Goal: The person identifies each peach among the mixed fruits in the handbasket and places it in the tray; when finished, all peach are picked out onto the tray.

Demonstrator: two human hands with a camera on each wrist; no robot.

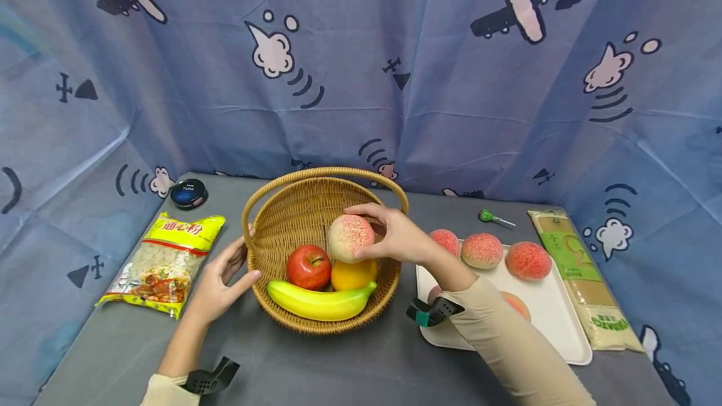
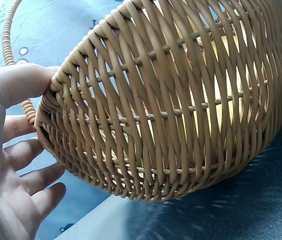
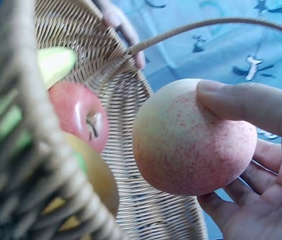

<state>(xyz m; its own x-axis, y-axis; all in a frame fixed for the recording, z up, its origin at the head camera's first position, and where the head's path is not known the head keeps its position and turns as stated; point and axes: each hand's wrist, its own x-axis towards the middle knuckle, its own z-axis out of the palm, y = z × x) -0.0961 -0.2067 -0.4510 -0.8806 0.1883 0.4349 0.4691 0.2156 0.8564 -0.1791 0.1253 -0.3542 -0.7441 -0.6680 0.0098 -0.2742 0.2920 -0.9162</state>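
A wicker basket (image 1: pixel 293 324) with an arched handle stands in the middle of the table. My left hand (image 1: pixel 217 284) holds its left rim, thumb on the edge and fingers beside the handle's base in the left wrist view. My right hand (image 1: pixel 403 235) grips a pink-speckled peach (image 1: pixel 350 238) between thumb and fingers, over the basket's right half. Inside the basket lie a red apple (image 1: pixel 308 266), a yellow-orange round fruit (image 1: pixel 354 275) partly hidden behind the banana, and a yellow-green banana (image 1: pixel 321 303) along the front. In the right wrist view, the held peach (image 3: pixel 191 140) is apart from the apple.
On the right, a white tray (image 1: pixel 558 321) carries several peaches (image 1: pixel 529 260), some partly hidden by my right arm. Beside it lie a long spaghetti bag (image 1: pixel 581 281) and a green lollipop (image 1: pixel 486 215). On the left are a yellow pasta bag (image 1: pixel 166 262) and a tuna tin (image 1: pixel 188 193).
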